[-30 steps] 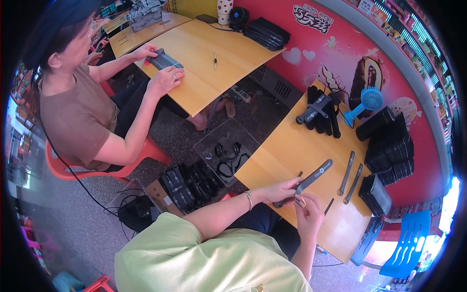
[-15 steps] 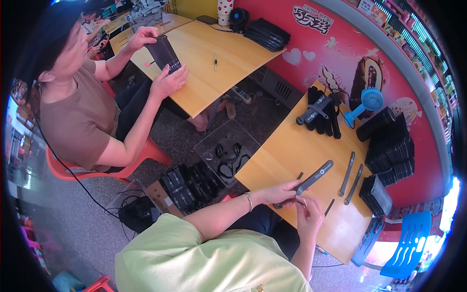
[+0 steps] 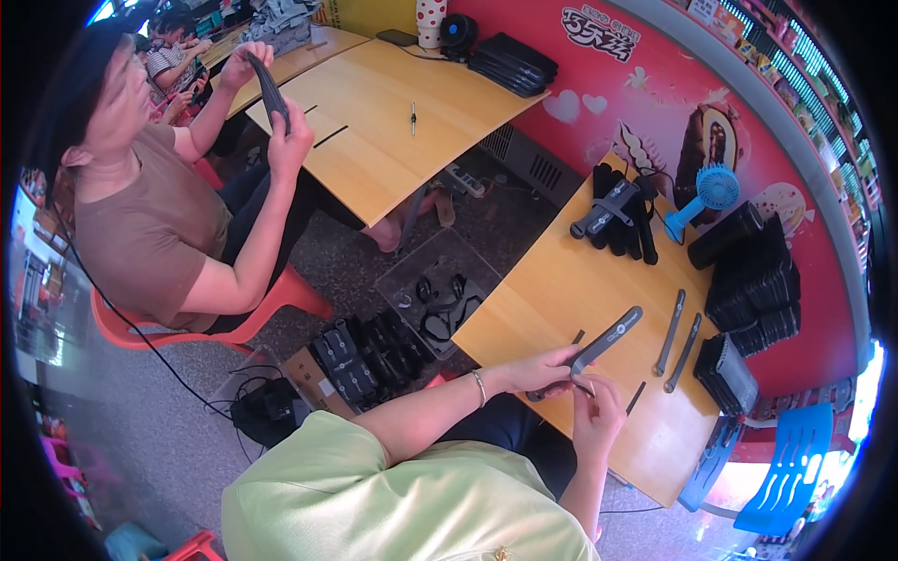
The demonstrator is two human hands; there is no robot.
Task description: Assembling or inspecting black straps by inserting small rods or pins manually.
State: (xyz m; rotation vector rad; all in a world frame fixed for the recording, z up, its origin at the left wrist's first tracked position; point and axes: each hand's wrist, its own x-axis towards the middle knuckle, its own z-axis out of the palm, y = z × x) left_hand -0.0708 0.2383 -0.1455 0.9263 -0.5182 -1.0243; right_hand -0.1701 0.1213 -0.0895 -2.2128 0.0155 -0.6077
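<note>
A dark grey strap [image 3: 613, 337] with a rounded, printed end is gripped in my left hand [image 3: 544, 371], its free end slanting up and away over the table's near edge. My right hand [image 3: 599, 411] is just right of it, with thumb and fingers pinched together against the strap's lower part. Whatever small thing lies between those fingertips is too small to make out. Two similar straps [image 3: 671, 334] lie side by side on the table to the right. A short black strip [image 3: 636, 398] rests beside my right hand, and another dark strip [image 3: 578, 337] lies beyond my left hand.
On my wooden table [image 3: 524, 299] are a bundle of black straps [image 3: 613, 217], a blue fan [image 3: 715, 191], and stacked black pieces [image 3: 756, 290]. A blue chair [image 3: 790, 472] stands right. At left, a seated co-worker [image 3: 154, 210] holds a dark flat piece [image 3: 270, 92]. Bins stand on the floor.
The co-worker has lifted the dark piece and turned it nearly edge-on; dark strips now show on that table. My hands and the strap have hardly moved.
</note>
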